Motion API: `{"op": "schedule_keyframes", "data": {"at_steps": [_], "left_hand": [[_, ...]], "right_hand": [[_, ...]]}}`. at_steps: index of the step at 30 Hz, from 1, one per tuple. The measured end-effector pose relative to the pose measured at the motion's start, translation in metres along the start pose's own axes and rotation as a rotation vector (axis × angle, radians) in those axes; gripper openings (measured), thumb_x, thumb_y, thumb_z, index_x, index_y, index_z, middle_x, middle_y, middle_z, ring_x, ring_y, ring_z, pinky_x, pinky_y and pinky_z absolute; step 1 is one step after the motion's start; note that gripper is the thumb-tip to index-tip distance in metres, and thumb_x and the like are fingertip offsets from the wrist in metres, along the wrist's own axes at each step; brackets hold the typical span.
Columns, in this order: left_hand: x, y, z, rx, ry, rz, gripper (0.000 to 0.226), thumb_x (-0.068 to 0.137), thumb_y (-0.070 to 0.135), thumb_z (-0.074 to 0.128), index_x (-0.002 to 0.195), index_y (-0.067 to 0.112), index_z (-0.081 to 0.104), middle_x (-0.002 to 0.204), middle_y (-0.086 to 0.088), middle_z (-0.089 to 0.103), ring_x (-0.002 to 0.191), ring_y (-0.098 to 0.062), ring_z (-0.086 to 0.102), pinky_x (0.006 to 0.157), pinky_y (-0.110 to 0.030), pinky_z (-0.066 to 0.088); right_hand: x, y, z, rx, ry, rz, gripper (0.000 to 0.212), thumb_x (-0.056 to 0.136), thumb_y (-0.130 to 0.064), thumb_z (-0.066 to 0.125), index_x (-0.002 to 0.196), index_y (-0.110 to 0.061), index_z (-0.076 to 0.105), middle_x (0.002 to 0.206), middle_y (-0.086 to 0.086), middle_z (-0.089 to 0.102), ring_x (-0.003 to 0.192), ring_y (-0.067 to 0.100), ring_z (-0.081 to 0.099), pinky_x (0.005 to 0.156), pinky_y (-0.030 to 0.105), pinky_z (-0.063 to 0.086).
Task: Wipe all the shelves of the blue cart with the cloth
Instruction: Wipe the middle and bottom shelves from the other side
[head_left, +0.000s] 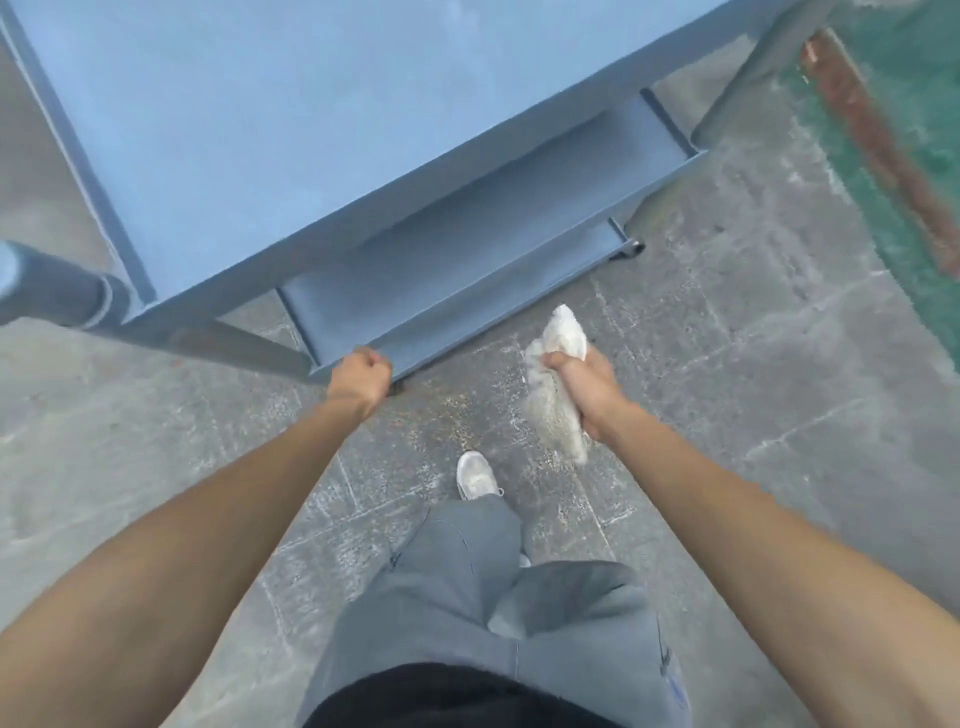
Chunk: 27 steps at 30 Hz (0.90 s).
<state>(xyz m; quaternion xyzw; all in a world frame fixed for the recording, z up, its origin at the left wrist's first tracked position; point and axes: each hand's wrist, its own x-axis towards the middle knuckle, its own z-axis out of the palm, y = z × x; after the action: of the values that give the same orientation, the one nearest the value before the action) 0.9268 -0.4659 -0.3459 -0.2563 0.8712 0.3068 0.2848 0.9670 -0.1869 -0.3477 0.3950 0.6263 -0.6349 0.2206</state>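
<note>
We look down on the blue cart (322, 135), a painted metal frame with three tray-like shelves stepped one below the other. The top shelf (291, 104) is a broad flat sheet with a raised lip, and we see nothing lying on it. The middle shelf (498, 208) and the bottom shelf (457, 306) show only as narrow strips beyond the top shelf's edge; what those strips show is bare, and the rest of both is hidden beneath the shelf above. The paint looks matte and slightly dusty. A round tubular handle (57, 291) juts out at the cart's left end, cut off by the edge of the view, and one caster (631, 249) peeps out at the far corner.

Our left hand (361, 371) is curled into a fist at the near lip of the bottom shelf; we cannot tell whether the fingers actually hook over the lip or merely touch it. Our right hand (582, 387) grips the cloth (556, 384), a crumpled, off-white, nubbly rag bunched in the fist, its ends sticking out above and below the hand. The cloth is held over the floor, just beside the cart and apart from every shelf.

The floor (753, 364) is worn grey concrete with pale scored lines, and a patch of green paint (914, 156) with a rusty streak lies at the upper right. Below, grey trousers (467, 582) and one white shoe (475, 475) show; the other foot is mostly hidden.
</note>
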Motion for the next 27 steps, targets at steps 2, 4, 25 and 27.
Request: {"op": "schedule_keyframes", "data": {"at_steps": [2, 4, 25, 27], "left_hand": [[0.018, -0.002, 0.000, 0.004, 0.093, 0.020, 0.028, 0.098, 0.021, 0.047, 0.113, 0.004, 0.063, 0.119, -0.025, 0.065, 0.114, -0.041, 0.060, 0.096, -0.039, 0.045], [0.036, -0.006, -0.003, 0.018, 0.120, 0.026, 0.029, 0.095, 0.021, 0.054, 0.120, 0.005, 0.059, 0.124, -0.023, 0.062, 0.118, -0.040, 0.057, 0.101, -0.041, 0.045], [0.215, -0.038, -0.028, -0.568, 0.706, -0.084, 0.066, 0.108, 0.045, 0.018, 0.146, -0.003, 0.043, 0.152, -0.024, 0.042, 0.142, -0.038, 0.038, 0.117, -0.042, 0.026], [0.240, -0.042, -0.031, -0.636, 0.690, -0.103, 0.074, 0.106, 0.053, 0.012, 0.151, 0.003, 0.040, 0.158, -0.020, 0.037, 0.147, -0.034, 0.033, 0.121, -0.041, 0.017]], "right_hand": [[0.024, -0.019, 0.009, -0.089, -0.005, -0.102, 0.026, 0.093, -0.017, 0.069, 0.118, -0.013, 0.064, 0.097, 0.006, 0.074, 0.083, 0.021, 0.072, 0.062, 0.026, 0.057], [0.046, -0.037, 0.020, -0.157, -0.044, -0.186, 0.022, 0.094, -0.015, 0.067, 0.115, -0.009, 0.066, 0.096, 0.008, 0.074, 0.079, 0.019, 0.071, 0.063, 0.026, 0.058], [0.199, -0.166, 0.276, -1.130, -0.259, -1.452, 0.046, 0.095, -0.037, 0.050, 0.139, -0.026, 0.053, 0.131, 0.008, 0.065, 0.120, 0.039, 0.057, 0.089, 0.041, 0.046], [0.212, -0.147, 0.304, -1.214, -0.268, -1.453, 0.047, 0.096, -0.038, 0.051, 0.142, -0.033, 0.050, 0.133, 0.012, 0.062, 0.121, 0.041, 0.058, 0.090, 0.041, 0.047]]}}
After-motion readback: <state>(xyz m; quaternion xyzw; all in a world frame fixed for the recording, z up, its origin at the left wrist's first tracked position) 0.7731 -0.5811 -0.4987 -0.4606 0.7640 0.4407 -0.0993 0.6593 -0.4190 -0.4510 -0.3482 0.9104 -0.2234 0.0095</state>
